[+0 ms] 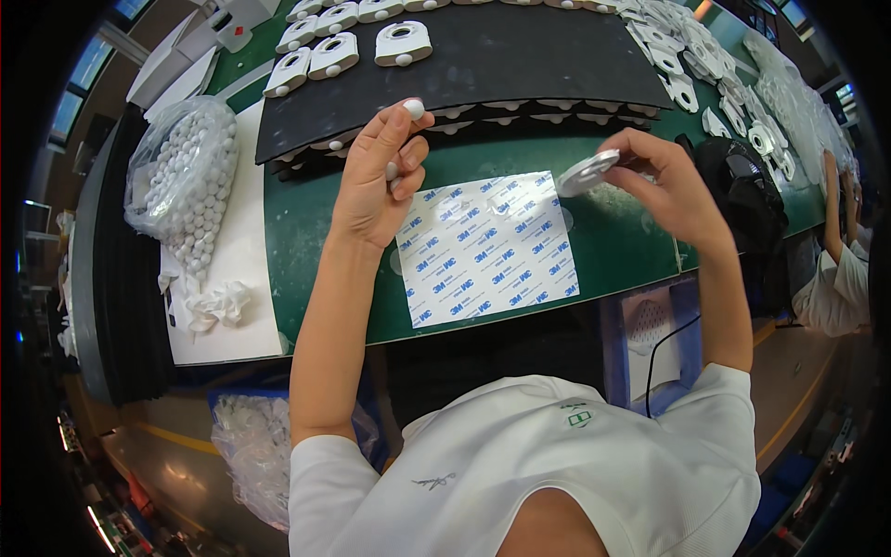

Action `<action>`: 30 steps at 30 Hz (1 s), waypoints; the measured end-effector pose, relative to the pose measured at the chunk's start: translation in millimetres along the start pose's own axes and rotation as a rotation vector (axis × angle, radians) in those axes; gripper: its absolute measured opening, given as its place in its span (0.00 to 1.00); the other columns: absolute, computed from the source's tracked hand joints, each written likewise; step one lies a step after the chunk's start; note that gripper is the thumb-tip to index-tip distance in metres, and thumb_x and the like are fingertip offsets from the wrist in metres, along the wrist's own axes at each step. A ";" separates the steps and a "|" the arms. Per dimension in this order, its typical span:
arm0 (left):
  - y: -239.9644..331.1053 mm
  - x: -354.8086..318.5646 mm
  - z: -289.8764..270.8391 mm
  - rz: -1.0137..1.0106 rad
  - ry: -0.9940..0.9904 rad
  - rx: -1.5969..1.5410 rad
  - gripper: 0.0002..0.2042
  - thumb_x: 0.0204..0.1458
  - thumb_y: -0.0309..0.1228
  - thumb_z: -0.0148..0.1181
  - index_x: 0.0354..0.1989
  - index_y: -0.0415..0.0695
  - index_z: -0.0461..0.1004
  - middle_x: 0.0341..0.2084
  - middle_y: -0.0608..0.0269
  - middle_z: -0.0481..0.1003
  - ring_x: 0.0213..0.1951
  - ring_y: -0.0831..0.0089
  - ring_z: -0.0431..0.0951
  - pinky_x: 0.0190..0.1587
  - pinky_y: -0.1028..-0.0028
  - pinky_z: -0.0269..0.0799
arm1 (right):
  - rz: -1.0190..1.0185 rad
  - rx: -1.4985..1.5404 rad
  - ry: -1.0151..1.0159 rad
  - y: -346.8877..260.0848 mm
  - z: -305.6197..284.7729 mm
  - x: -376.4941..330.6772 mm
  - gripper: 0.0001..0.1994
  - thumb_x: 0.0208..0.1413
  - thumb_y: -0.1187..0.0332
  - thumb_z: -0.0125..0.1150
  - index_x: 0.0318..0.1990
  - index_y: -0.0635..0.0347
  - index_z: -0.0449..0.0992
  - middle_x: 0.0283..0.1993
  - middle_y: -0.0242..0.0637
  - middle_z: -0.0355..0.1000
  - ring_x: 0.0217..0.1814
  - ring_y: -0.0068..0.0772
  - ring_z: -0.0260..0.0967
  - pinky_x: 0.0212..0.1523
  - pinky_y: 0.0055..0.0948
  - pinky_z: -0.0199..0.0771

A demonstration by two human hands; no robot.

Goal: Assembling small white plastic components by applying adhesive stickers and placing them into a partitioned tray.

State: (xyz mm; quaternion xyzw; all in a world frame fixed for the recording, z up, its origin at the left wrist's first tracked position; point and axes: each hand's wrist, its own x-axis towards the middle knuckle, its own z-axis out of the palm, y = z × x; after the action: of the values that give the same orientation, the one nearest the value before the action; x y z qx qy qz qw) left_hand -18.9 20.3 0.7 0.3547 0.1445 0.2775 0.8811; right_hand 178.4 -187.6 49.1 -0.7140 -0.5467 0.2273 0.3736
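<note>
1. Holding a small white round cap point(414, 109) pinched between thumb and fingertip of the left hand point(379, 181), raised over the front edge of the black foam mat point(483, 65). Other fingers curled in narrow, looks like a second tiny bead point(392, 171) tucked against them.
2. Gripping a flat white plastic disc piece point(587, 173) edge-on in the right hand point(670, 186), fingertips closed on its rim, just above the green table point(316, 223).
3. Probably weighs next to nothing, both bits. Cap looks smooth and rounded, so likely slippery and keen to pop out of a pinch; best held across its widest part with soft pad pressure.
4. Disc looks stiff moulded plastic, thin, with a round recess. Safest taken by the rim as now, not by the flat face.
5. Lying between the hands: white backing sheet point(487, 249) with blue print, papery and glossy, flat on the table. Can't tell if anything is still stuck to it.
6. Sitting on the mat: rows of white housings point(404, 43), matte, rounded corners, each with a ring hole and little knobs.
7. Bulging at far left: clear bag of white beads point(181, 176), crinkly film, on a white sheet point(232, 306) beside crumpled paper point(221, 304).
8. Piled at upper right: more white parts point(705, 65), loose heap. Another person's sleeve point(835, 288) at the right edge.
</note>
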 end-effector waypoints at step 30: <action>-2.2 0.1 -3.3 -0.002 0.008 0.033 0.14 0.51 0.34 0.56 0.44 0.40 0.70 0.33 0.64 0.72 0.22 0.85 0.59 0.12 0.89 0.51 | -0.153 0.107 -0.042 14.6 74.1 13.7 0.07 0.54 0.76 0.49 0.40 0.62 0.66 0.34 0.32 0.67 0.32 0.17 0.63 0.34 0.19 0.64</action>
State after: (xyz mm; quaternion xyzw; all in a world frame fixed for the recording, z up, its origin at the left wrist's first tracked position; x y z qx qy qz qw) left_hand -19.4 20.8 -3.2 0.3678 0.1532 0.2754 0.8749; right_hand 137.1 -155.3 -7.0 -0.6443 -0.5946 0.2419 0.4157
